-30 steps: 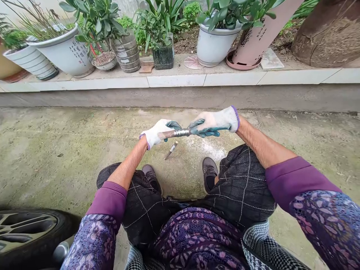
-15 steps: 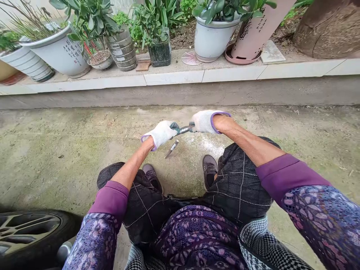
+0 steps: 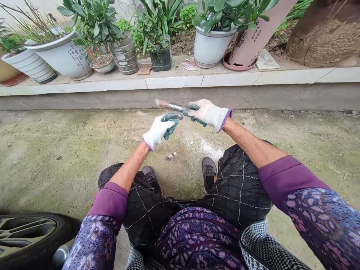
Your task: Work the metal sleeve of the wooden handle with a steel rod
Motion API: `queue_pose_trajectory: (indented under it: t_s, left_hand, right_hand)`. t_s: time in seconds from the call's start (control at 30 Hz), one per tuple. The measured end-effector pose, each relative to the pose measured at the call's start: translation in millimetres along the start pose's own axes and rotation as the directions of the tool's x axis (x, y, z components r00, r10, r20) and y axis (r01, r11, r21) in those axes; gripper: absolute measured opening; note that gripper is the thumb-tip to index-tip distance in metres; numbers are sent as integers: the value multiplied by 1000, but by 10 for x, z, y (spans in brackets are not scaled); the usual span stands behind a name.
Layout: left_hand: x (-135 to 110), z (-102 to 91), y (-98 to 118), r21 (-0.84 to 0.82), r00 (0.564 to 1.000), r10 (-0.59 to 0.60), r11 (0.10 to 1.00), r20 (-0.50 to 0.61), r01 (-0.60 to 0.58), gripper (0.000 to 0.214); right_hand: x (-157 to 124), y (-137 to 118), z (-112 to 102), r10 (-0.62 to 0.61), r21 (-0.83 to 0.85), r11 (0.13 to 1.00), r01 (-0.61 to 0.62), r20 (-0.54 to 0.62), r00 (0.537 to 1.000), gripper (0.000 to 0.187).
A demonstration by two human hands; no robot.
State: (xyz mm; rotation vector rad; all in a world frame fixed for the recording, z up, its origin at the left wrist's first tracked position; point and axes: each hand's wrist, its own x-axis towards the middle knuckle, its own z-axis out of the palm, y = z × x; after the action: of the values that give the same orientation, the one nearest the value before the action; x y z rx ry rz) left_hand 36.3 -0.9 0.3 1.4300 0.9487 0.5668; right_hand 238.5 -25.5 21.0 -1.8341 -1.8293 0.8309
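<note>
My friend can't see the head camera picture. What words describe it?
A person's gloved right hand holds a brown stick with a shiny silver winding, and the gloved left hand is partly curled close below it. A smaller stick-like piece shows lower down; potted plants line a ledge ahead.

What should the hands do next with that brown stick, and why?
Maybe the white-and-teal-gloved left hand should rise and steady the free end of the straight brown stick, beside its silver wire coil. The likewise gloved right hand seems to carry the stick alone by its other end, and the left hand is just below the coil in the picture.
</note>
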Motion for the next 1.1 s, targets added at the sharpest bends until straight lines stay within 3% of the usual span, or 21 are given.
queue_pose_trajectory:
  t_s: [0.1,0.27,0.37,0.47,0.53,0.6,0.67,0.73,0.83,0.93,1.1]
  left_hand:
    - [12,-19,-40,17,1000,-27,999,15,27,30]
    - [26,-44,-84,182,1000,-28,983,10,25,15]
    - [6,-89,-30,352,999,-37,935,15,29,13]
    - [12,-141,-16,443,985,1,893,171,-78,18]
    - [50,-159,-64,480,962,54,858,266,-181,20]
    - [100,-153,-139,543,953,66,810,294,-224,18]
    - [144,-128,-204,618,960,43,757,276,-211,18]
    - [166,-88,-232,680,968,11,710,251,-184,16]
    - [143,-11,-204,710,978,-8,689,206,-144,13]
    - [68,69,-147,654,993,-30,755,110,-50,11]
    - [-25,118,-105,408,998,-56,912,11,47,13]
  right_hand:
    - [-80,-32,4,27,281,958,-49,79,996,32]
    - [-197,-8,1,-67,422,906,-30,214,975,37]
    - [-226,24,-53,-109,396,918,-29,322,941,39]
    - [-240,66,-120,-133,310,950,-28,485,864,43]
    - [-246,97,-128,-97,206,978,-35,596,797,44]
    - [-237,128,-86,-11,46,999,-26,655,756,44]
    - [-200,158,-6,75,-145,989,21,623,779,42]
    - [-136,183,80,106,-307,949,74,530,841,37]
    - [-32,201,161,103,-410,908,90,426,899,26]
    - [7,183,185,119,-468,882,63,350,929,23]
    - [-39,105,167,64,-561,826,52,184,981,33]
